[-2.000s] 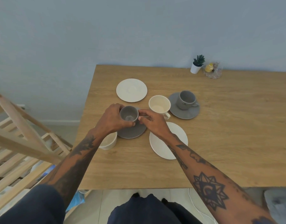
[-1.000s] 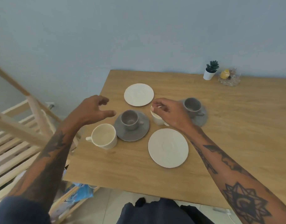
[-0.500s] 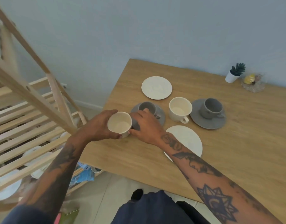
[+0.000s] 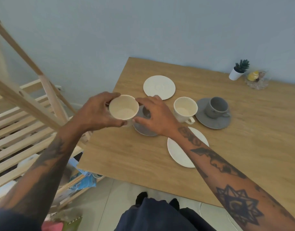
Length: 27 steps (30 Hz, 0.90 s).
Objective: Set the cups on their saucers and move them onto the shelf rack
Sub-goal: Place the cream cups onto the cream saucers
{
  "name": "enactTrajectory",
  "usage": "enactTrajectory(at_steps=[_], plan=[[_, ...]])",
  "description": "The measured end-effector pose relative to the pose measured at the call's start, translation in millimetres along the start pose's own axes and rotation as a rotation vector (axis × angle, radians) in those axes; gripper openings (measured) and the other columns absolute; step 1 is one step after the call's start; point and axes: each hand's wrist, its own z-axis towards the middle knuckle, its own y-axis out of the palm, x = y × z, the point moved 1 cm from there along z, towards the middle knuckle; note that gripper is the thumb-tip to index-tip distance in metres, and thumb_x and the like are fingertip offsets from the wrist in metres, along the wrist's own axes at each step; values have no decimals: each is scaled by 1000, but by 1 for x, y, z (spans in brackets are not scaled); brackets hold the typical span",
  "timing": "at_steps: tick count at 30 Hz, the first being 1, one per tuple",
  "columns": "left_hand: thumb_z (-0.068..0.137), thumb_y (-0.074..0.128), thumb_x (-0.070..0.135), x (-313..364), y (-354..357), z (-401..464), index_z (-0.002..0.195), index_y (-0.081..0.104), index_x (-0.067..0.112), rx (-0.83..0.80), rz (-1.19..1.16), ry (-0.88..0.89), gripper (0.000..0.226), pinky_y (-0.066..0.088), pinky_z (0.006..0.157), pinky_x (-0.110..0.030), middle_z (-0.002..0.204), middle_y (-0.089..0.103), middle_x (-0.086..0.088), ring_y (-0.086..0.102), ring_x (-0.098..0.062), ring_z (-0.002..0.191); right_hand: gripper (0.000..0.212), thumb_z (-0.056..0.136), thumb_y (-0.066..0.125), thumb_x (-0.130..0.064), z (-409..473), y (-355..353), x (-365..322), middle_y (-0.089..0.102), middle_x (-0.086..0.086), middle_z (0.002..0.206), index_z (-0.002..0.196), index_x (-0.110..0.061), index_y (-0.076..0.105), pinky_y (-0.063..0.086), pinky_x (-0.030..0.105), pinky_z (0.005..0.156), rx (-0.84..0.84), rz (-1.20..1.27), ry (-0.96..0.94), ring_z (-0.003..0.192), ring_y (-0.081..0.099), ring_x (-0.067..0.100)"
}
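Observation:
My left hand [image 4: 95, 112] holds a cream cup [image 4: 123, 107] lifted above the table's left edge. My right hand [image 4: 156, 116] touches that cup's right side with thumb and fingertips, hovering over a grey cup on a grey saucer [image 4: 143, 130], which it mostly hides. A second cream cup [image 4: 185, 109] stands on the bare table. Another grey cup [image 4: 217, 109] sits on its grey saucer [image 4: 215, 122]. Two cream saucers lie bare: one at the back [image 4: 159, 87], one near the front [image 4: 178, 152] under my right forearm.
The wooden slatted shelf rack [image 4: 21, 130] stands left of the table [image 4: 243, 147], its slanted posts close to my left arm. A small potted plant [image 4: 238, 70] and a glass dish [image 4: 257, 80] sit at the back right by the wall.
My left hand picked the cream cup up from the table's left side and raised it. My right hand left the middle cream cup and came to the lifted one. The view swung left toward the rack.

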Motion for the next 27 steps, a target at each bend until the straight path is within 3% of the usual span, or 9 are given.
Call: enactTrajectory(at_steps=[2, 5, 9, 12, 15, 27], plan=[[44, 83, 66, 18, -14, 26, 137, 62, 19, 22, 30, 61, 106, 49, 84, -19, 116, 66, 5, 66, -8, 95, 66, 88, 78, -35, 13, -27, 3, 65, 10, 139, 147, -10, 57, 34, 29, 99, 50, -19, -1, 123, 53, 28], [46, 81, 68, 46, -20, 72, 133, 64, 12, 30, 109, 154, 104, 56, 88, -40, 120, 69, -8, 65, -22, 101, 65, 86, 80, -31, 34, -65, 16, 68, 10, 134, 144, -11, 59, 34, 22, 90, 108, -74, 32, 113, 61, 25], [55, 90, 52, 69, -3, 132, 130, 65, 10, -13, 126, 184, 90, 54, 94, -49, 125, 70, -10, 64, -25, 107, 62, 86, 81, -28, 56, -94, 46, 68, 8, 132, 143, -15, 61, 36, 21, 84, 121, -100, 151, 108, 65, 22], [60, 93, 42, 69, 23, 171, 124, 68, 10, -69, 115, 162, 76, 53, 93, -46, 120, 71, -8, 64, -26, 107, 60, 85, 81, -25, 71, -100, 72, 68, 8, 132, 141, -16, 63, 39, 22, 84, 91, -112, 239, 107, 67, 23], [61, 94, 38, 59, 50, 196, 132, 64, 8, -115, 96, 120, 83, 49, 94, -35, 126, 68, -9, 62, -27, 115, 55, 84, 81, -23, 81, -92, 96, 67, 10, 130, 136, -15, 66, 45, 27, 87, 48, -125, 309, 106, 67, 26], [60, 97, 31, 17, 91, 228, 148, 51, 7, -164, -9, 35, 102, 46, 109, -39, 147, 57, -11, 55, -27, 131, 58, 84, 82, -22, 113, -59, 136, 66, 14, 132, 138, -12, 65, 47, 36, 96, -23, -148, 412, 119, 64, 33]])
